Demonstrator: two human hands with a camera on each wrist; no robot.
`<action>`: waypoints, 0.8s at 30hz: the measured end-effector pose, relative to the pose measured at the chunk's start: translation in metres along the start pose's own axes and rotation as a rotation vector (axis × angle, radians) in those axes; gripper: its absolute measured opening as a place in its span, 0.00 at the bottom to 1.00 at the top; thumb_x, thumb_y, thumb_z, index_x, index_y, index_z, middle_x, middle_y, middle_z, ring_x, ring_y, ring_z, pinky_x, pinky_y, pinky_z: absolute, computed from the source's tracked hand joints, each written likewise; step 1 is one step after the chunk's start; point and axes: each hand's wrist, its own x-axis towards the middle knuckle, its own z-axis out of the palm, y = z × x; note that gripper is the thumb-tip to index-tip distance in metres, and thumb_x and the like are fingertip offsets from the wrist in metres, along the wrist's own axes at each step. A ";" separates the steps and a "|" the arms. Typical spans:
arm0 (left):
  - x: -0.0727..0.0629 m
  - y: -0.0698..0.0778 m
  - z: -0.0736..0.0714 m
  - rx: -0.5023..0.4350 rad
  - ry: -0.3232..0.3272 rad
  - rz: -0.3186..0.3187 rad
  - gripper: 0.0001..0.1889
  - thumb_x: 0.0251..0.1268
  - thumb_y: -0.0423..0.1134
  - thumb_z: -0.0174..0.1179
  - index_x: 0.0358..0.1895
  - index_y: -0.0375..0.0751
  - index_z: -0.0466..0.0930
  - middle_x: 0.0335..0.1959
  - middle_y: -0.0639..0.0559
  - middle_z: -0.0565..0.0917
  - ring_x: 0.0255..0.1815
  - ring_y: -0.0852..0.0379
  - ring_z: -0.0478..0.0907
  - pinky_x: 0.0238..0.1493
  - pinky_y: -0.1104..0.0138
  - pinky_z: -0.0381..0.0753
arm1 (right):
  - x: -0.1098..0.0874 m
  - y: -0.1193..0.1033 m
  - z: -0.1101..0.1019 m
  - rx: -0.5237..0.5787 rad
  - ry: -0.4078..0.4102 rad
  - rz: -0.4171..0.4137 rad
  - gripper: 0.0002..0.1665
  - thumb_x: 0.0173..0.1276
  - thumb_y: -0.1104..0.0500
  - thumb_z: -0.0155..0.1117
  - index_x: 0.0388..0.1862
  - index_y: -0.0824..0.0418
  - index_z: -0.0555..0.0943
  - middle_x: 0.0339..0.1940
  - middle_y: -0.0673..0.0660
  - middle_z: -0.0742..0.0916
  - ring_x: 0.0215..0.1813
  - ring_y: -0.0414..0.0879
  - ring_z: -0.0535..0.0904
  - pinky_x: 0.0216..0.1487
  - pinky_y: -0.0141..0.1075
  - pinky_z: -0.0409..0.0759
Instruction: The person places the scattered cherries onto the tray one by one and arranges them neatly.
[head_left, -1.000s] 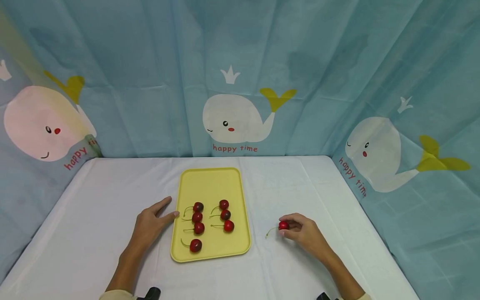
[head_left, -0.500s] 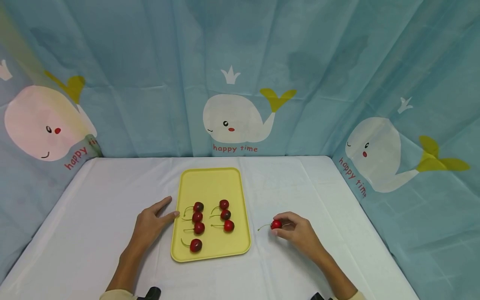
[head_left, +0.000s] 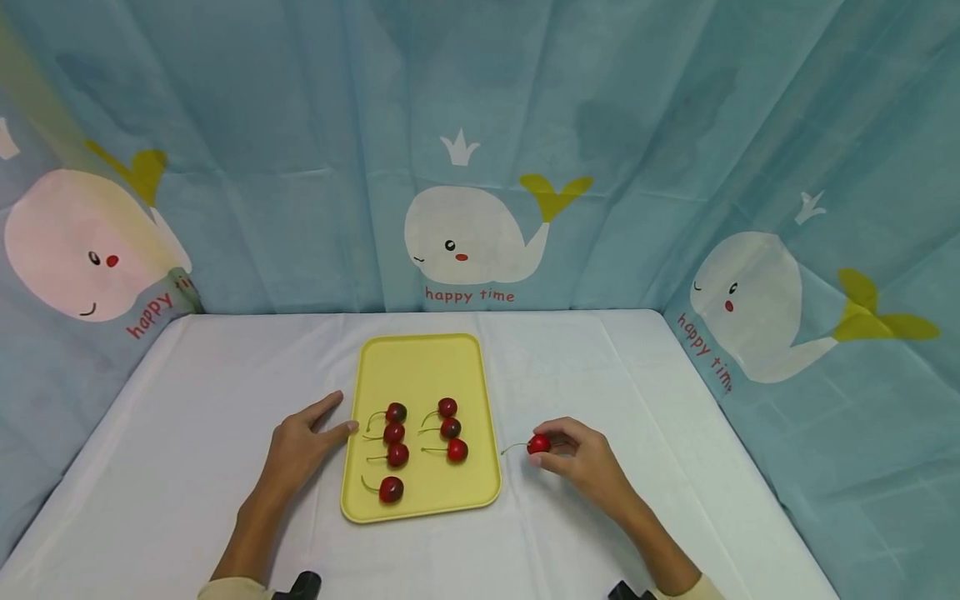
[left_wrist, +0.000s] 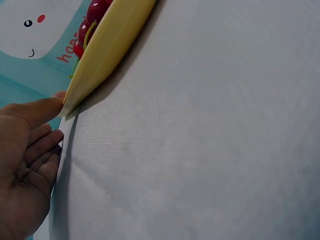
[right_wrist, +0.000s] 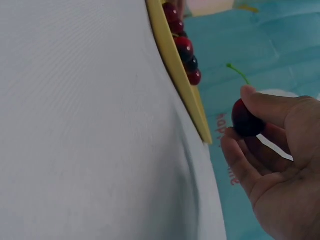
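Observation:
A red cherry (head_left: 538, 444) with a green stem is pinched between the thumb and fingers of my right hand (head_left: 588, 467), just right of the yellow tray (head_left: 420, 367). The same cherry (right_wrist: 246, 119) shows in the right wrist view, its stem pointing up and away from the hand. My left hand (head_left: 296, 446) lies at the tray's left edge, thumb touching the rim (left_wrist: 75, 97) and fingers extended. On the tray several cherries form two columns: a left column with a cherry (head_left: 391, 489) lowest, and a shorter right column ending at another cherry (head_left: 457, 451). Their stems point left.
A white cloth (head_left: 225, 400) covers the table under the tray. Blue curtains (head_left: 300, 167) printed with whales stand behind and at both sides of the table.
My right hand has moved left toward the tray with the cherry in its fingers. The left hand, the tray and the cherries on it have stayed in place.

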 end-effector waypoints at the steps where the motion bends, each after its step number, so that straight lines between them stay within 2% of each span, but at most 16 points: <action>1: 0.000 0.000 0.000 0.001 0.000 0.000 0.42 0.72 0.56 0.69 0.83 0.45 0.64 0.84 0.39 0.64 0.86 0.34 0.54 0.83 0.38 0.57 | 0.000 -0.001 0.001 0.003 -0.003 -0.004 0.26 0.63 0.56 0.83 0.56 0.64 0.85 0.49 0.53 0.91 0.45 0.45 0.88 0.51 0.31 0.90; 13: 0.001 0.001 0.000 0.003 0.002 -0.007 0.42 0.72 0.56 0.69 0.83 0.45 0.64 0.84 0.40 0.63 0.86 0.34 0.53 0.83 0.38 0.57 | 0.007 -0.013 0.017 -0.071 -0.002 -0.066 0.23 0.62 0.52 0.83 0.54 0.59 0.88 0.44 0.45 0.90 0.46 0.43 0.85 0.47 0.33 0.88; 24: 0.002 -0.001 0.000 0.005 0.011 0.010 0.42 0.71 0.55 0.69 0.82 0.45 0.65 0.83 0.40 0.64 0.86 0.34 0.54 0.83 0.38 0.57 | 0.013 -0.023 0.032 -0.065 -0.041 -0.104 0.23 0.63 0.57 0.83 0.54 0.61 0.87 0.45 0.45 0.91 0.46 0.43 0.86 0.46 0.32 0.88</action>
